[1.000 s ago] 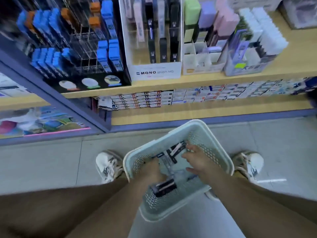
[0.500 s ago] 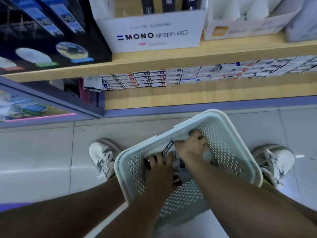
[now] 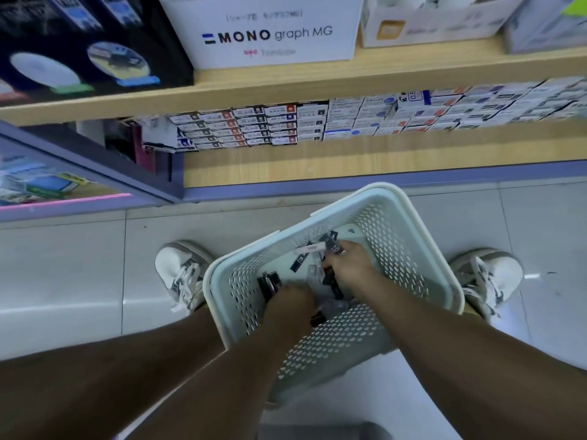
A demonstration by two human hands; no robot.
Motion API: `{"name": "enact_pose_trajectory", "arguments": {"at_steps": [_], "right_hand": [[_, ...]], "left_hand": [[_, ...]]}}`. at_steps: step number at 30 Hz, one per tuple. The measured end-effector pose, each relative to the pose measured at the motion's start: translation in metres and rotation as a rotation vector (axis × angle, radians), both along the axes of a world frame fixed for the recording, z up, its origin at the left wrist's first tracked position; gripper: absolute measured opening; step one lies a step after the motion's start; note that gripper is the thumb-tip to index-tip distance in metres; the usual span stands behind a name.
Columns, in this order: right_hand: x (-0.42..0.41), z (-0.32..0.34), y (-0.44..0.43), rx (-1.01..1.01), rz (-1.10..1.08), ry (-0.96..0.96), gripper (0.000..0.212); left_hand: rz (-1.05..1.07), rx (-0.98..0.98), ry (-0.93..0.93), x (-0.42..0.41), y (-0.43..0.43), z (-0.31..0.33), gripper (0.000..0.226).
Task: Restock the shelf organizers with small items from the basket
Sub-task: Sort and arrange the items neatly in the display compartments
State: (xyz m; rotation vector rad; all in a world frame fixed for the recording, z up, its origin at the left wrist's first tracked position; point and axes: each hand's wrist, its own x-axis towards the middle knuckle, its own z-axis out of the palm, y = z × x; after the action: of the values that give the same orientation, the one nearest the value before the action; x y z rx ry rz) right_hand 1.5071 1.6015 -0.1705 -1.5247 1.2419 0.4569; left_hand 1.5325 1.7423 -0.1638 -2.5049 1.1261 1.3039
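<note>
— Both hands have drawn apart inside the basket (image 3: 382, 189) since a moment back. They were knuckle to knuckle, and now the left hand (image 3: 292, 301) has slid toward the basket's near-left wall while the right hand (image 3: 347, 265) sits nearer its middle.

— Has either got hold of anything?

— The right one, yes. Its fingers are curled round a bunch of dark packets (image 3: 333, 246), whose ends poke out past the knuckles toward the basket's far corner. The left I cannot tell: the back of the hand hides the fingers, though another dark packet shows just beyond them.

— And the stock?

— All down in the basket, loose on its bottom, with a pale packet (image 3: 310, 249) just beside the right hand. The basket stands on the floor between the two shoes (image 3: 181, 274). The display box (image 3: 266, 33) marked MONO graph MG is on the shelf (image 3: 317, 85), well above and beyond the basket's far rim.

— What could go wrong from here?

— That bunch looks like a loose fan rather than a squared stack, I'd say. Lifted like that, a slippery packet could slide out and drop back in, or fall over the rim onto the floor. A corner might also snag in the wall's holes. And nothing steadies the basket, so a forearm catching its rim on the way up could tip it.
</note>
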Motion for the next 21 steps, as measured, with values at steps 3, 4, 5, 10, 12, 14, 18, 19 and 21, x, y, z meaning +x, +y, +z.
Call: {"name": "enact_pose_trajectory", "arguments": {"at_steps": [3,4,5,10,12,14,18,19,21], "right_hand": [[0.002,0.016,-0.007,0.197,-0.214,-0.013,0.022],[0.001,0.019,-0.009,0.274,-0.284,-0.009,0.023],[0.001,0.022,-0.010,0.353,-0.354,-0.006,0.023],[-0.005,0.028,-0.013,0.555,-0.544,-0.066,0.016],[-0.009,0.034,-0.016,0.505,-0.481,-0.080,0.009],[-0.014,0.040,-0.018,0.434,-0.403,-0.094,0.011],[-0.024,0.056,-0.009,0.336,-0.316,-0.141,0.023],[-0.025,0.064,-0.004,0.363,-0.334,-0.167,0.021],[-0.024,0.081,0.005,0.477,-0.405,-0.233,0.021]], "left_hand": [[-0.099,0.003,0.005,0.007,-0.003,0.003,0.032],[-0.125,0.022,0.004,0.009,-0.003,0.003,0.030],[-0.129,0.043,0.003,0.011,-0.002,0.003,0.030],[0.111,-0.017,0.057,0.016,-0.002,0.012,0.018],[0.425,-0.088,0.166,0.023,-0.008,0.018,0.013],[0.816,-0.200,0.369,0.031,-0.016,0.033,0.014],[1.223,-0.406,0.622,0.040,-0.030,0.071,0.015],[1.260,-0.446,0.641,0.040,-0.033,0.077,0.015],[1.319,-0.531,0.638,0.035,-0.038,0.084,0.016]]}}
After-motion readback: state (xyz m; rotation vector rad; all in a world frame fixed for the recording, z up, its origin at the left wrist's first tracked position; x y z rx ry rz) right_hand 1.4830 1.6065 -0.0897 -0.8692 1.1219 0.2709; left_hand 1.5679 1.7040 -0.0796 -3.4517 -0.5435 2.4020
